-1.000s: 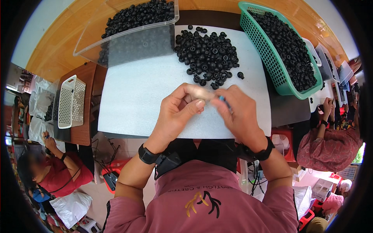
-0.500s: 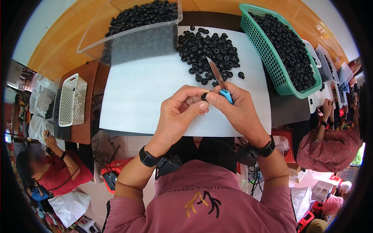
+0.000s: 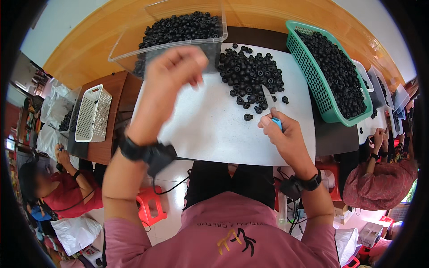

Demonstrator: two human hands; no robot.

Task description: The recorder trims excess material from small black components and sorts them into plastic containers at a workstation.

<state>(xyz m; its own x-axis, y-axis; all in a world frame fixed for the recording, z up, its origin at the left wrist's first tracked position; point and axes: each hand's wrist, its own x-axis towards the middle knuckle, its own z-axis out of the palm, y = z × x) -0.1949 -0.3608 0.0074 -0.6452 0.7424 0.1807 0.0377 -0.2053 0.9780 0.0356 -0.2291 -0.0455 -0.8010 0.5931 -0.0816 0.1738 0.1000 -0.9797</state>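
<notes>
My left hand (image 3: 176,67) is lifted up in front of the clear plastic bin (image 3: 134,51) of small black round parts. Its fingers are curled and blurred, and whether it holds anything is hidden. My right hand (image 3: 283,134) rests on the white table top (image 3: 210,129), gripping a small knife (image 3: 271,107) with a blue handle, blade pointing away toward a loose pile of black round parts (image 3: 252,76). One single black part (image 3: 248,117) lies just left of the blade.
A green basket (image 3: 313,76) full of black parts stands at the right. A white basket (image 3: 91,111) sits on a brown side table at the left. Other people sit at the lower left (image 3: 58,192) and right (image 3: 380,183). A red stool (image 3: 149,207) stands below.
My hands were together over the table, holding a part against the knife. Now my left hand has swung up and away toward the clear bin, while my right hand stays low with the knife.
</notes>
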